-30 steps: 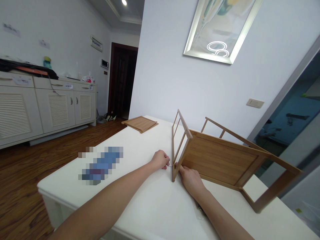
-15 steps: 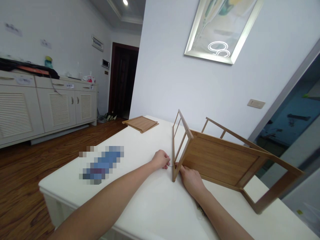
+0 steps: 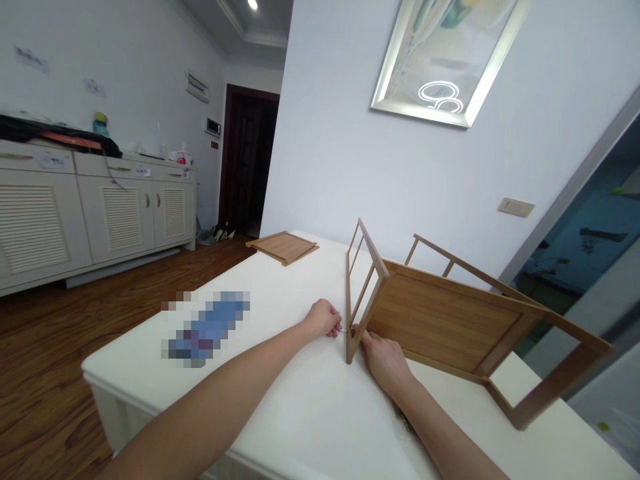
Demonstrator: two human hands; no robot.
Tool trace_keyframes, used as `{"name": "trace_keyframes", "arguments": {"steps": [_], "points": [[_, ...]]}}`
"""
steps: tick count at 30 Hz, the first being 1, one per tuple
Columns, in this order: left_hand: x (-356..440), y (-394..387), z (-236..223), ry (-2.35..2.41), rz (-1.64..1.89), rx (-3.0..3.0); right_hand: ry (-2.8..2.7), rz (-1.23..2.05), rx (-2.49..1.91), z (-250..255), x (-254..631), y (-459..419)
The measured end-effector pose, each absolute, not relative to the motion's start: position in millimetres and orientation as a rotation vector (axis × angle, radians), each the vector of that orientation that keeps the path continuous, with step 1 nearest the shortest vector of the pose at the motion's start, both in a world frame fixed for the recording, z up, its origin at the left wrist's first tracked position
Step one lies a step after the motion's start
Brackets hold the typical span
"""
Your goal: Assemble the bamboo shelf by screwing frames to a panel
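A wooden rack (image 3: 440, 317) lies on its side on the white table (image 3: 310, 413), its slatted end frame (image 3: 367, 253) upright toward me. My left hand (image 3: 323, 319) is closed in a pinch on a thin silver rod, which looks like a hex key (image 3: 344, 330). The rod reaches the lower part of the end frame. On the other side of that frame, my right hand (image 3: 386, 360) grips its lower bar near the joint with the panel. Its fingertips are partly hidden behind the wood.
Flat wooden panels (image 3: 284, 247) lie at the table's far left corner. A blurred blue item (image 3: 215, 323) is on the left side. Small parts in a clear bag (image 3: 406, 423) lie partly under my right forearm. A wall stands behind the table.
The view has shifted very slightly. Both hands and the rack stay in nearly the same place.
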State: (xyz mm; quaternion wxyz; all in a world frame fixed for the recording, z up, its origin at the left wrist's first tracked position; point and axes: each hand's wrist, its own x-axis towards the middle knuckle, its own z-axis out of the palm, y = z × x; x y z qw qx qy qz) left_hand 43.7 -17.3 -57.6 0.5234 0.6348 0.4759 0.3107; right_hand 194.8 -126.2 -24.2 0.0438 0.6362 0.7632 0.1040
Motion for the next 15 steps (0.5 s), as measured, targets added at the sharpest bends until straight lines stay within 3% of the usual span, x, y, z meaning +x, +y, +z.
{"name": "trace_keyframes", "arguments": {"steps": [15], "points": [[41.7,-26.4,-48.5,1.181,0.774,1.532,2.325,0.288,1.943,-22.5,193.8,-126.5]]}}
